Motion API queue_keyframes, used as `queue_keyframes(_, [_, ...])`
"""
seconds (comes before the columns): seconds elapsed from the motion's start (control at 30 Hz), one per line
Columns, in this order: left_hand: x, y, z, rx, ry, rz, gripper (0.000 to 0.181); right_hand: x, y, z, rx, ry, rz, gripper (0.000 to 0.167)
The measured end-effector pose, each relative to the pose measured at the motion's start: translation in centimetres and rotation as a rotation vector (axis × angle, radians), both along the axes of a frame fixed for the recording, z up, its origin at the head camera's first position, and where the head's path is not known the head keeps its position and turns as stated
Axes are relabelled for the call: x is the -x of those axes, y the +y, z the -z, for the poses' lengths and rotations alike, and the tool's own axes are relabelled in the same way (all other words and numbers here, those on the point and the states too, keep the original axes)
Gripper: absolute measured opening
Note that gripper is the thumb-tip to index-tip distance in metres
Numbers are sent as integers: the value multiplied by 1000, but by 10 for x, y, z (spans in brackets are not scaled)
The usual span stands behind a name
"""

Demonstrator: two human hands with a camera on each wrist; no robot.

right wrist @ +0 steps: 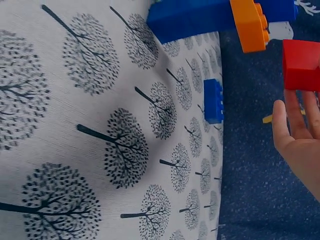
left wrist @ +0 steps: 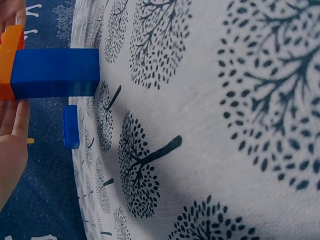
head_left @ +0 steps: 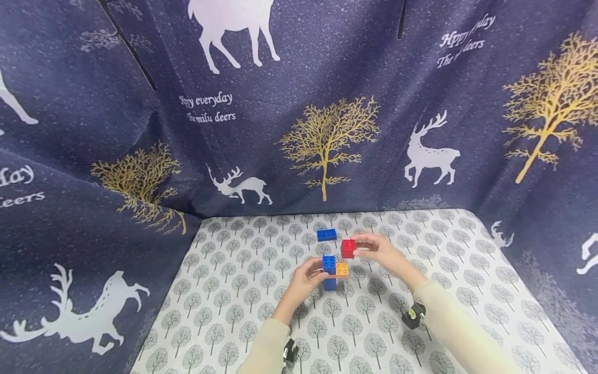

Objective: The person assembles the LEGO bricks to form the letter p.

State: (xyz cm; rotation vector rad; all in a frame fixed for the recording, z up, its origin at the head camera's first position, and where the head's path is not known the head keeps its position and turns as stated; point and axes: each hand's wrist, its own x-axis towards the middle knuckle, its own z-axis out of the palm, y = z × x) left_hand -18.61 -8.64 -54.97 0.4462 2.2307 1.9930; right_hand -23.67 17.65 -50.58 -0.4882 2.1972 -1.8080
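My left hand (head_left: 303, 281) steadies a small stack of building bricks, its fingers and thumb around the upper part. A blue brick (head_left: 329, 264) tops the stack, an orange brick (head_left: 342, 269) juts out to the right beneath it, and a blue column (left wrist: 55, 72) stands below on the cloth. My right hand (head_left: 379, 250) pinches a red brick (head_left: 348, 249), raised to the right of and slightly beyond the stack, apart from it. In the right wrist view the red brick (right wrist: 301, 65) sits above the fingers. The left hand partly hides the stack's left side.
A loose blue brick (head_left: 326, 235) lies on the table behind the stack. The table is covered with a white cloth (head_left: 224, 317) printed with grey trees. Dark blue curtains (head_left: 299, 78) with deer and trees hang behind and on both sides.
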Motion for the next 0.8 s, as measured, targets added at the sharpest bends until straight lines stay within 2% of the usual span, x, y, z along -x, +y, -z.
queue_keyframes(0.17, [2, 0, 4, 4, -6, 1, 45, -13, 1, -2, -27, 22, -17, 49])
queue_keyframes(0.33, [1, -1, 5, 7, -4, 0, 47, -21, 1, 2, -35, 22, -18, 50])
queue_keyframes(0.53, [2, -1, 4, 8, 0, -3, 48, -25, 0, 8, 1, 19, -11, 48])
queue_keyframes(0.8, [2, 0, 5, -4, -13, -16, 46, -30, -1, 8, -19, 28, -19, 51])
